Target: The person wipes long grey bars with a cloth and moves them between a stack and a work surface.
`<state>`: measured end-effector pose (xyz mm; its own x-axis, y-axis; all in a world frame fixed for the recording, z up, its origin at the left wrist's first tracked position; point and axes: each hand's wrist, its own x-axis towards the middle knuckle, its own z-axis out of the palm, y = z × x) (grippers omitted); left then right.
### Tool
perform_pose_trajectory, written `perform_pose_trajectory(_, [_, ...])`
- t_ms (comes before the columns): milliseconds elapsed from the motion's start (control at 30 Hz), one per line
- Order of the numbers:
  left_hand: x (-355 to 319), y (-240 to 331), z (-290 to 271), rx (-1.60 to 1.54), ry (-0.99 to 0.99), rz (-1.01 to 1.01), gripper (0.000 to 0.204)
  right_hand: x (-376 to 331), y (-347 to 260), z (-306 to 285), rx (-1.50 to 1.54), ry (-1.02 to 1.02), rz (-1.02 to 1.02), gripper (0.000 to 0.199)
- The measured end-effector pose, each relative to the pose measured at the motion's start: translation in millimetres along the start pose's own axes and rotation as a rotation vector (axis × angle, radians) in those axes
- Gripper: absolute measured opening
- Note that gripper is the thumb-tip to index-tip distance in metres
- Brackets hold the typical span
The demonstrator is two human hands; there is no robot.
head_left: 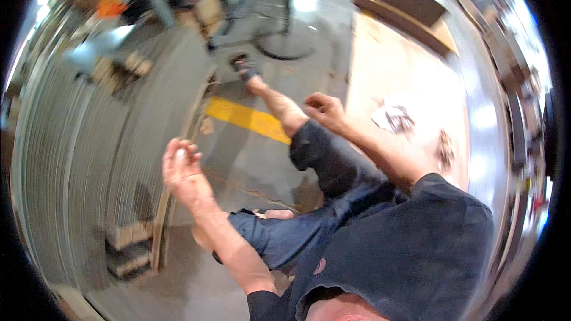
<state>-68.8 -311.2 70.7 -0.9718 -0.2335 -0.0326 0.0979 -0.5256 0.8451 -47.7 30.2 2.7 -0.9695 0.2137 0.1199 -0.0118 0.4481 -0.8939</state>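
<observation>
Much of this view down from a person's head is smeared by motion blur, and the fisheye lens bends every edge. Two bare hands show. The left hand is raised with fingers loosely curled; its grip looks empty, though blur makes that hard to confirm. It hovers just beside the edge of a large stack of grey ribbed sheets, which fills the left side and is cut off by the rim. The right hand is half closed above the raised knee, and I cannot tell whether it holds anything. One leg in dark shorts stretches forward to a sandalled foot on the concrete floor, crossing one yellow floor stripe. A pale board at right carries crumpled scraps. Open floor lies between stack and board.
</observation>
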Motion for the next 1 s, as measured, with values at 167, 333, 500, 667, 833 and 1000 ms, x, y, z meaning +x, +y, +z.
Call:
perform_pose_trajectory(167, [9, -15, 24, 0.014, -0.198, -0.102, 0.030, -207, 130, -179, -0.407, 0.095, 0.514, 0.025])
perform_pose_trajectory(333, [13, -58, 54, 0.181, -0.294, -0.249, 0.035, -371, 169, -212, -0.565, 0.085, 0.766, 0.022])
perform_pose_trajectory(500, [18, -50, 83, 0.661, -0.297, -0.208, 0.037, -423, 163, -188, -0.739, 0.110, 0.605, 0.022])
perform_pose_trajectory(667, [61, -44, 72, 1.369, -0.503, 0.106, 0.045, -416, 164, -181, -0.684, 0.257, 0.713, 0.019])
perform_pose_trajectory(833, [73, -62, 33, 1.540, -0.722, -0.239, 0.050, -428, 201, -224, -0.369, 0.390, 0.741, 0.015])
perform_pose_trajectory(1000, [51, -62, 39, 1.509, -0.688, -0.244, 0.048, -485, 279, -315, -0.809, 0.724, 0.872, 0.041])
